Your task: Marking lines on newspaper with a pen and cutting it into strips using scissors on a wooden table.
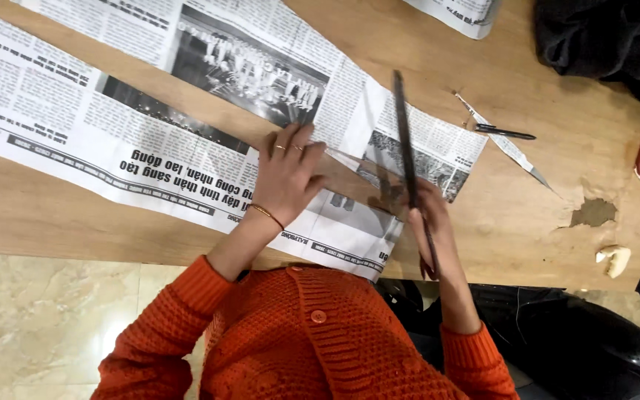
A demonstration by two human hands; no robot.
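Newspaper strip (112, 141) lies flat across wooden worktop (527, 200), running from 9 o'clock toward centre, with a second printed sheet (246, 59) above it at 11 o'clock. Left hand (289, 174) presses palm-down on the paper near centre, fingers (299, 144) spread flat and pointing to 12 o'clock, not gripping anything; rings on two fingers, thin bangle on wrist. Right hand (427, 222) sits just right of centre at 4 o'clock, fingers curled closed around a long dark thin tool (407, 141), probably a ruler or blade, cannot tell which. Tool runs from the hand up toward 12 o'clock, across the folded right end of the newspaper. Both sleeves belong to orange knitted cardigan (312, 341) at 6 o'clock. Small dark scissors (505, 133) lie at 2 o'clock on a narrow paper offcut (516, 155), well apart from both hands. Worn patch (594, 212) in the worktop surface at 3 o'clock, pale small lump (614, 259) just below it near the edge. Dark cloth (609, 41) at 1 o'clock corner. Tiled floor (53, 318) at 8 o'clock.
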